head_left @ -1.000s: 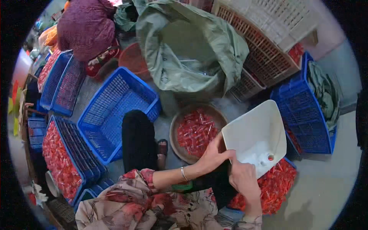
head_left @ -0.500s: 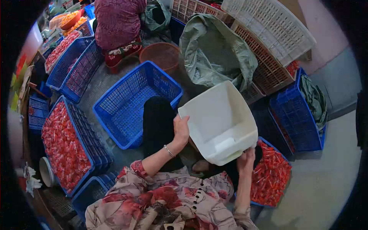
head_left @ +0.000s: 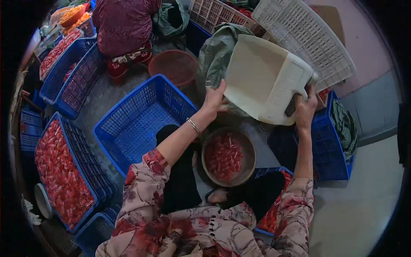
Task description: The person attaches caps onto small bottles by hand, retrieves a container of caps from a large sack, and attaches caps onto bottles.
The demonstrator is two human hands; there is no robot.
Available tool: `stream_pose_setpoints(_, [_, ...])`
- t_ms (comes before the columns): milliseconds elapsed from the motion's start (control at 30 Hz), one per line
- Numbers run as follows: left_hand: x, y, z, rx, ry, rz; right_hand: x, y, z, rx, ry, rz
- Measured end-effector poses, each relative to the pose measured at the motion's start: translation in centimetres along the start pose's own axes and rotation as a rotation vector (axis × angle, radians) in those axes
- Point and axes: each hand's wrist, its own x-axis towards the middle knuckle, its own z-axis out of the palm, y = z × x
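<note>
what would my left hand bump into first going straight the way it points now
Your left hand is touching the white container, so that comes first; beyond it, the green sack looks next, though depth is unclear.

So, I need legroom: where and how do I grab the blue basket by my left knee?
Probably the rim at both short ends, from above: the blue basket lies open side up with those ends exposed, while the left knee covers part of one long side.
</note>
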Motion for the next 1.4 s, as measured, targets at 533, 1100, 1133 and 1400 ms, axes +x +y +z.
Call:
stream_pose_setpoints(533, [11.4,6.6,1.6,0.313,0.367,0.527,14.6,1.6,2.7,-0.537,-0.402,-0.505])
stream_pose_setpoints(1100, [10.0,7.9,2.5,0.762,0.223,0.619,22.8,9.9,7.6,-0.889,-0.283,-0.29])
stream_pose_setpoints(1133, [9.9,7.7,2.8,0.789,0.218,0.616,23.5,11.2,5.8,-0.824,-0.324,-0.22])
stream_pose_setpoints(1400, [9.5,5.2,5.6,0.889,0.139,0.522,14.8,24.1,8.9,-0.587,-0.081,0.549])
